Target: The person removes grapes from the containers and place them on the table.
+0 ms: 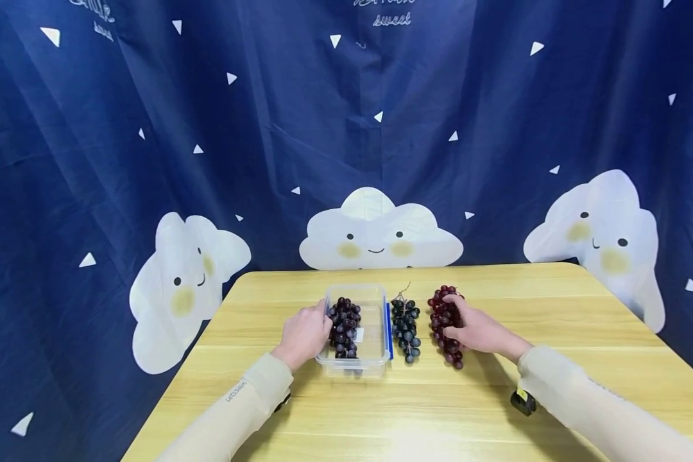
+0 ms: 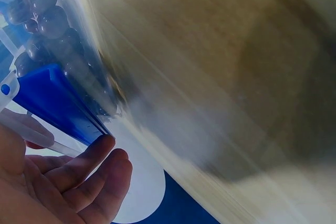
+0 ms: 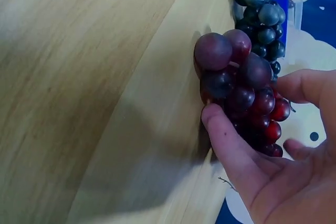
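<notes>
A clear plastic container (image 1: 373, 343) stands on the table with a dark purple bunch of grapes (image 1: 344, 326) inside it. My left hand (image 1: 305, 335) grips its left side; in the left wrist view the fingertips (image 2: 102, 148) touch a blue latch (image 2: 58, 100) there. Further right, my right hand (image 1: 478, 328) holds a red bunch of grapes (image 1: 446, 321), thumb and fingers on opposite sides of it. The red bunch (image 3: 239, 93) appears to lie on the table. Between container and red bunch lies a blackish bunch of grapes (image 1: 406, 328), touched by neither hand.
A second blue latch (image 1: 389, 330) hangs on the container's right side. The light wooden table (image 1: 381, 410) runs back to a dark blue curtain (image 1: 375, 147) printed with white clouds. A black wrist device (image 1: 522, 403) sits under the right sleeve.
</notes>
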The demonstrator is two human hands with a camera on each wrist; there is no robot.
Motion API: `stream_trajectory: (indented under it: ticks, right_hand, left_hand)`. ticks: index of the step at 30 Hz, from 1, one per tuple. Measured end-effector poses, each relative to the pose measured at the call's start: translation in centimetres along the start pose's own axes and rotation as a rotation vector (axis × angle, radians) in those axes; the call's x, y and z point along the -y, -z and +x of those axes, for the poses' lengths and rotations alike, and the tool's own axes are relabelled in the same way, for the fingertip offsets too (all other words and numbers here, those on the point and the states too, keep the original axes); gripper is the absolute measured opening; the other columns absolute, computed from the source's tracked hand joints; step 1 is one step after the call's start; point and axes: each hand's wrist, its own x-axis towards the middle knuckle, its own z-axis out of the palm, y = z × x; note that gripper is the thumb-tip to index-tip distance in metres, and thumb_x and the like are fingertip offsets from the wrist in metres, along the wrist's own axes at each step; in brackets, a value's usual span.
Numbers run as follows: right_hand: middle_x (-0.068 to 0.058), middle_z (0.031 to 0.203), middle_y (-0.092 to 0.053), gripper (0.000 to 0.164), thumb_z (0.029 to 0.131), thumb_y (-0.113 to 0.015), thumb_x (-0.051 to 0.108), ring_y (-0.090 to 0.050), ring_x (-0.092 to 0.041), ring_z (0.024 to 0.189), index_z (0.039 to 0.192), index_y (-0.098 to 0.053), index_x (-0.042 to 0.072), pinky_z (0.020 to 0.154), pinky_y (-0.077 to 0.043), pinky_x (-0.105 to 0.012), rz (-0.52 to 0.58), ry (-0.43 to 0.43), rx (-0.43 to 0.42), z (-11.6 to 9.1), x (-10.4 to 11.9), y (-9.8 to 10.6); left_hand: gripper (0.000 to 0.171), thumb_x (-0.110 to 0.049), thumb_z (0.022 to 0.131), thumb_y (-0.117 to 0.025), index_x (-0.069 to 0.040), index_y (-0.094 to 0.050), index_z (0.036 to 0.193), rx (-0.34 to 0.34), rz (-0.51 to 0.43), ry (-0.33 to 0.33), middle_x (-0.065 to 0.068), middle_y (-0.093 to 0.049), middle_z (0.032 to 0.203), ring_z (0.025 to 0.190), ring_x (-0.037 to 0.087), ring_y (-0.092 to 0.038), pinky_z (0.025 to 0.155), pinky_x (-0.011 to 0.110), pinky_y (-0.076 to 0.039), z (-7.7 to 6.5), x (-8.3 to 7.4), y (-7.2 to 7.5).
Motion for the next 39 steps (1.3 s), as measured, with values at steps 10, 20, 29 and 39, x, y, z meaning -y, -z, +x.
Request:
stream_trajectory:
  ticks: [10, 20, 29, 39]
  right_hand:
    - [-0.035, 0.123, -0.060, 0.079, 0.100, -0.057, 0.040, -0.069, -0.045, 0.090, 0.154, -0.018, -0.003, 0.080, -0.056, -0.056, -0.113, -0.077, -0.157, 0.3, -0.8, 0.4]
    - [-0.016, 0.067, -0.061, 0.095, 0.102, -0.046, 0.053, -0.062, -0.023, 0.053, 0.158, 0.007, -0.002, 0.053, -0.057, -0.040, 0.085, -0.253, -0.102, 0.8, -1.6, 1.4]
    - [-0.043, 0.124, -0.048, 0.095, 0.102, -0.054, 0.036, -0.068, -0.029, 0.071, 0.157, 0.012, -0.003, 0.066, -0.062, -0.042, 0.258, -0.287, -0.095, 1.9, -1.4, 1.5]
    - [-0.043, 0.145, -0.031, 0.077, 0.100, -0.053, 0.012, -0.066, -0.039, 0.106, 0.156, -0.004, -0.006, 0.076, -0.062, -0.040, 0.399, -0.218, -0.075, 3.3, -2.5, 0.8]
  left_hand:
    - [0.054, -0.026, 0.099, -0.049, -0.005, -0.048, 0.149, 0.007, 0.009, -0.005, 0.015, -0.072, 0.118, 0.100, 0.033, -0.070, 0.073, 0.048, -0.058, 0.1, -0.1, 0.0]
    - [0.053, -0.024, 0.098, -0.050, -0.006, -0.049, 0.148, 0.005, 0.004, 0.001, 0.015, -0.072, 0.115, 0.097, 0.033, -0.070, 0.071, 0.048, -0.058, 0.1, -0.1, 0.0]
    - [0.054, -0.023, 0.099, -0.049, -0.005, -0.048, 0.149, 0.010, 0.010, -0.001, 0.015, -0.072, 0.113, 0.095, 0.031, -0.069, 0.072, 0.046, -0.058, 0.1, -0.1, 0.0]
    - [0.053, -0.024, 0.099, -0.049, -0.006, -0.048, 0.149, 0.012, 0.020, 0.001, 0.014, -0.072, 0.111, 0.093, 0.031, -0.069, 0.070, 0.046, -0.058, 0.2, -0.1, -0.1]
